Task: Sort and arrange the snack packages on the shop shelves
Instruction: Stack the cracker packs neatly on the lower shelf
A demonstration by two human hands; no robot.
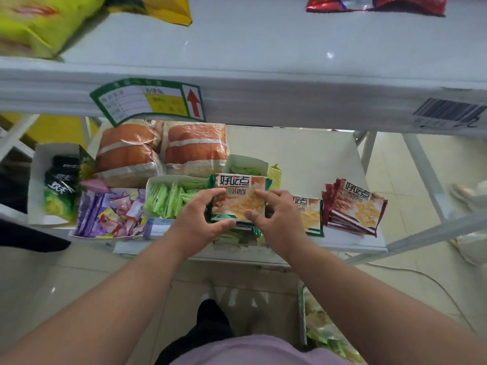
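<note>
While pale glossy floor tiles point(421, 164) show beneath it, the white lower shelf point(303, 154) carries goods from left to right: 1 open white carton of dark and green packets point(61, 188), a tray of purple and pink sweets point(110, 213), 2 soft orange bread bags point(160, 151), and a box of slim green sachets point(168, 197). Next, the left hand point(197, 219) and right hand point(276, 219) pinch the edges of a crinkly green-trimmed biscuit pack point(238, 198) above the shelf front. Beside it lie another green pack point(311, 216) and a fanned red stack point(354, 206).
</note>
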